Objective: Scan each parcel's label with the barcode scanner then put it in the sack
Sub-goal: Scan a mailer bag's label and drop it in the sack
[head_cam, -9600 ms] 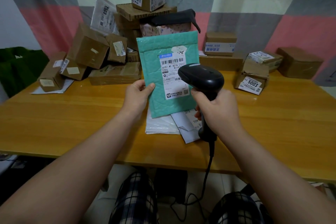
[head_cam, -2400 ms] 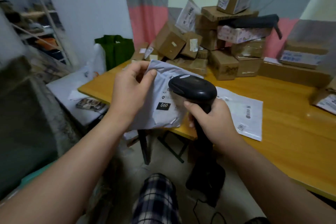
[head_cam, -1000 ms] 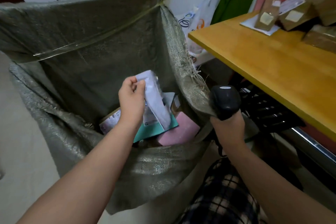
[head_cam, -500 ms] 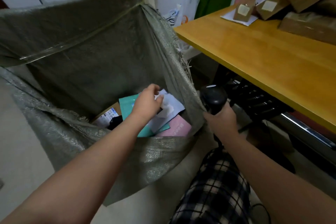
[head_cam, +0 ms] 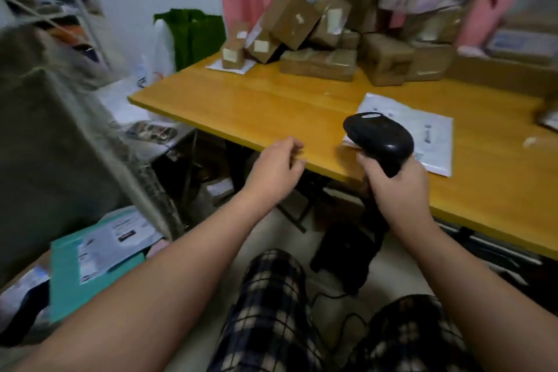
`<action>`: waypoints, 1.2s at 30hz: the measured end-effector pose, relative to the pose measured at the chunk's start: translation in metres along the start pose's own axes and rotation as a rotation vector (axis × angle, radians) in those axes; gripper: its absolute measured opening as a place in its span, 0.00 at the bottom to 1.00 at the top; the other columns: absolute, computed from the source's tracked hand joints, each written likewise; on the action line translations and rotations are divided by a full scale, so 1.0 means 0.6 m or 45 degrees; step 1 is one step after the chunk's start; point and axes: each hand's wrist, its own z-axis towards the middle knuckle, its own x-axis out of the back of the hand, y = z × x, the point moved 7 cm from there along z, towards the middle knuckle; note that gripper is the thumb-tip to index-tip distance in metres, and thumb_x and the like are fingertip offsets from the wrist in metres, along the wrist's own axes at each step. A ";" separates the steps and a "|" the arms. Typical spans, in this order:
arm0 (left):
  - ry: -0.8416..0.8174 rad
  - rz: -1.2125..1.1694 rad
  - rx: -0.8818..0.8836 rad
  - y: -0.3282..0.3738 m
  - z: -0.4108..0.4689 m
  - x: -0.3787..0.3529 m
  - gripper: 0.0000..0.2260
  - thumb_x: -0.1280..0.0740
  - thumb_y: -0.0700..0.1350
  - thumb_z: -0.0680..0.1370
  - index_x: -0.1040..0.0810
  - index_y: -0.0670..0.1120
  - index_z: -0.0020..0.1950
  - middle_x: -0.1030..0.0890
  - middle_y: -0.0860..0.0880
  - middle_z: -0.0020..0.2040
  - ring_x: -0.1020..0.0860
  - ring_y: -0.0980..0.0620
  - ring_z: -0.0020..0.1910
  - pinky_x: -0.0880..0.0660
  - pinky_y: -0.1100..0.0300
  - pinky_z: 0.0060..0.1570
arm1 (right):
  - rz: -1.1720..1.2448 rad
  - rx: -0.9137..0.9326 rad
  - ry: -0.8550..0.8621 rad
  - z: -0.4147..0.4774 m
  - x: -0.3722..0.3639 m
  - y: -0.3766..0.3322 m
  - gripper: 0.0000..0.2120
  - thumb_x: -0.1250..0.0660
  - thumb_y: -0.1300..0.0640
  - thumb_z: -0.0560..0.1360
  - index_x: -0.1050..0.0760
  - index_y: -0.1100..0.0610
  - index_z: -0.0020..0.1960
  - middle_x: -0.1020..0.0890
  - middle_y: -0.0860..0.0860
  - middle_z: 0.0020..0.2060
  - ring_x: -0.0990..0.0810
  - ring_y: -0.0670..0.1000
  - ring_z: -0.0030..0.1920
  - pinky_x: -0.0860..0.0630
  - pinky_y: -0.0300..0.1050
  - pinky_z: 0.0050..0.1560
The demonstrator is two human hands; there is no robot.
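Here's our next candidate: the flat white plastic mailer bag (head_cam: 428,133), lying on the yellow wooden table (head_cam: 271,109) close to the near edge. There is print on its upper face, too blurred to read. It sits well clear of the heap of brown cardboard boxes (head_cam: 326,36) at the back. Its long side seems to run roughly along the table edge, skewed a little, with one corner hidden behind the scanner head.

The black handheld barcode scanner (head_cam: 377,137) hangs just in front of that bag. Our right hand (head_cam: 395,187) has its fingers wrapped firmly round the handle, and the cable trails down towards the floor. That hand is the nearer one, but it is busy.

Our left hand (head_cam: 276,172) is the free one. It holds nothing, fingers loosely curled, and hovers at the table's near edge. The bag lies ahead and to its right, past the scanner. We judge the pickup calls for a reach rightwards across the tabletop to take the bag's near-left corner, then a lift to turn the label towards the scanner.

Off to our left stands the grey-green woven sack (head_cam: 54,145), mouth open, with a teal padded mailer (head_cam: 96,257) lying inside, label up. The boxes at the back are not yet scanned, so plenty is left to do.
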 end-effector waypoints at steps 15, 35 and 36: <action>-0.408 0.428 -0.288 0.126 0.116 -0.130 0.23 0.46 0.60 0.80 0.19 0.50 0.61 0.23 0.41 0.59 0.27 0.42 0.62 0.32 0.55 0.58 | 0.279 -0.260 0.264 0.028 0.176 0.101 0.15 0.31 0.53 0.75 0.26 0.58 0.32 0.24 0.53 0.24 0.23 0.53 0.27 0.23 0.53 0.37; -0.470 0.729 0.160 0.083 0.098 -0.062 0.30 0.35 0.62 0.76 0.30 0.40 0.66 0.27 0.39 0.64 0.28 0.42 0.58 0.29 0.53 0.53 | -0.270 -0.134 0.019 0.018 0.146 0.072 0.16 0.31 0.40 0.71 0.28 0.51 0.34 0.28 0.47 0.28 0.29 0.50 0.33 0.39 0.45 0.31; -0.491 0.656 0.198 0.088 0.096 -0.068 0.27 0.34 0.60 0.76 0.28 0.39 0.63 0.25 0.39 0.62 0.27 0.42 0.53 0.30 0.56 0.48 | -0.287 -0.134 0.014 0.016 0.144 0.070 0.16 0.31 0.42 0.72 0.29 0.50 0.33 0.29 0.47 0.27 0.29 0.50 0.33 0.39 0.45 0.31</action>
